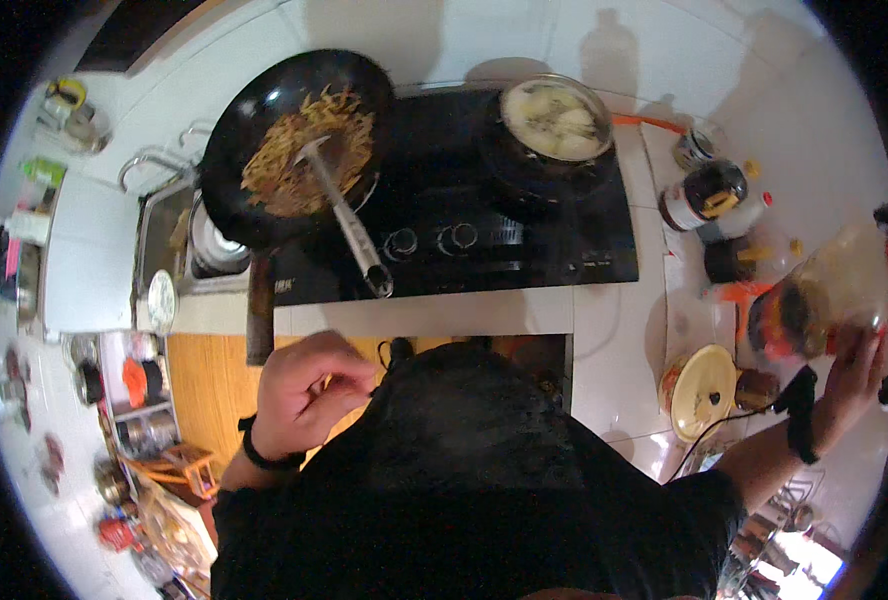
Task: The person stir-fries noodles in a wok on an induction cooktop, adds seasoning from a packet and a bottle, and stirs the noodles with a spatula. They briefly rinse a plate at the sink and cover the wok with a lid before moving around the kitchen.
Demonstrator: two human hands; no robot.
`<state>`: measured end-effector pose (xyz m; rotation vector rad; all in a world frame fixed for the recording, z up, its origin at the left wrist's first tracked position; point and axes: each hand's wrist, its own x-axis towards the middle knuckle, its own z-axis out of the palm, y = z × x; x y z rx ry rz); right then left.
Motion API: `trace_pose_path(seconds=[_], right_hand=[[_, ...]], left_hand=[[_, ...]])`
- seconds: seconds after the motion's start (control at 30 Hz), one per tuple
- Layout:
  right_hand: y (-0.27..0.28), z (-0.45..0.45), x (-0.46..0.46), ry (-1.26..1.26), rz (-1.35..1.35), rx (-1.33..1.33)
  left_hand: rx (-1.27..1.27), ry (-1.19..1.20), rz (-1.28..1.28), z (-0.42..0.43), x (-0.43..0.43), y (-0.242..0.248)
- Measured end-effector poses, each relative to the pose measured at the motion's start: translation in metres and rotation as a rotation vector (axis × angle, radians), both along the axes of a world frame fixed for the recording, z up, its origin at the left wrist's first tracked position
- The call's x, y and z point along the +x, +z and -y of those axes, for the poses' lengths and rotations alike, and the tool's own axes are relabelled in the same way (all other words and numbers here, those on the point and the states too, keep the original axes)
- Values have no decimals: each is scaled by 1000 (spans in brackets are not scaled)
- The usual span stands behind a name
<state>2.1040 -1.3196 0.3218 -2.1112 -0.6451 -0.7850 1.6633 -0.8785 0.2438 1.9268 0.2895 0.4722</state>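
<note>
My left hand (309,394), wearing a black wristband, is loosely curled in front of the counter, with nothing seen in its fingers. At the far right, my right hand (856,364) is raised to a blurred, translucent bag or container (841,292); whether its fingers grip it cannot be told. A black wok (226,150) on the left of the cooktop (429,165) holds shredded, browned food (286,165). A metal spatula (343,214) rests in the wok, its handle out over the cooktop's front edge. On the right burner, a round pot (605,112) holds pale pieces in liquid.
A dark sauce bottle (703,195), a glass jar (695,148) and other bottles stand right of the cooktop. Nearer me is a yellow lidded pot (703,394). A sink (166,232) lies left of the wok, whose brown handle (261,315) sticks out past the counter edge.
</note>
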Motion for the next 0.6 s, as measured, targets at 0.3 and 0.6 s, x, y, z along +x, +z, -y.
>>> trace_pose_path(seconds=[0.3,0.6], right_hand=[[-23,-181,-151,1037,-661,-503],[-38,-256,-223,1159,-663,-688]], left_hand=[[195,-66,154,7,37,22],[441,-191,153,-12,14,17]])
